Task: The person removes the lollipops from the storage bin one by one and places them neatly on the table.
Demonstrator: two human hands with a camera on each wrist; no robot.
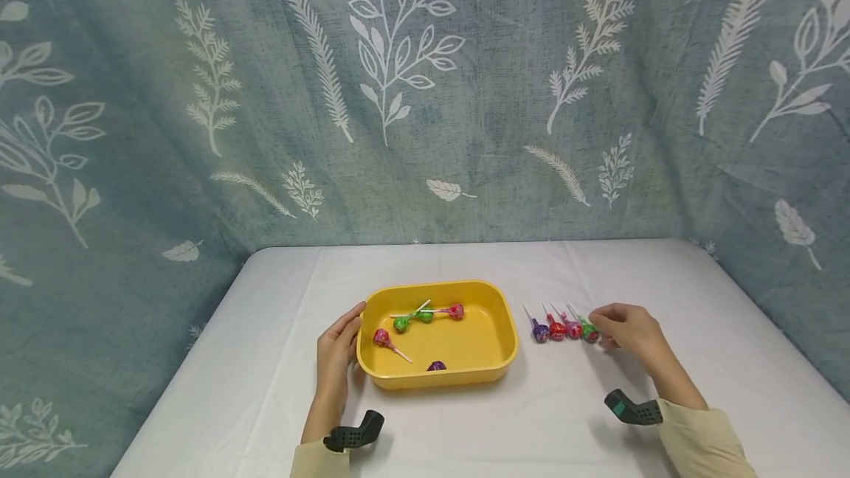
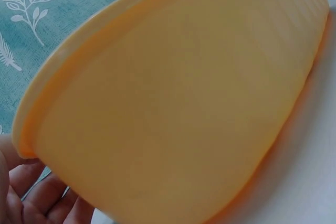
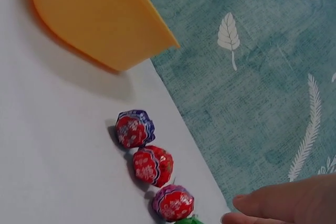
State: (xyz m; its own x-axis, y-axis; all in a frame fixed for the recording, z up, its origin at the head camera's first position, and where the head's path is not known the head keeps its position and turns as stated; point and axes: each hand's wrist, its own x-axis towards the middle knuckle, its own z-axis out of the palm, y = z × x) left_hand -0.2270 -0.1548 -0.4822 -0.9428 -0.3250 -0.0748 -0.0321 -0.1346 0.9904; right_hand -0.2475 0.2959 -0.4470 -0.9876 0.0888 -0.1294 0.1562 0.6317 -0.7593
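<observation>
My left hand (image 1: pixel 336 360) grips the left end of a yellow plastic tray (image 1: pixel 505 330); in the left wrist view its fingers (image 2: pixel 44 195) curl beside the rim. Inside the tray lie two green lollipops (image 1: pixel 401 324), two pinkish-red lollipops (image 1: pixel 455 311) and a purple lollipop (image 1: pixel 436 366), partly hidden by the front wall. At the right end of a row of lollipops is my right hand (image 1: pixel 629 330), fingertips beside a green lollipop (image 1: pixel 589 333). Left of that one are a pink lollipop (image 1: pixel 573 330), a red lollipop (image 1: pixel 556 330) and a purple lollipop (image 1: pixel 541 333).
A white cloth (image 1: pixel 465 434) covers the table. Behind it hangs a blue-green curtain (image 1: pixel 491 94) with white leaf prints. Dark camera mounts (image 1: pixel 634 409) sit on both wrists, at the cuffs of beige sleeves (image 1: pixel 704 437).
</observation>
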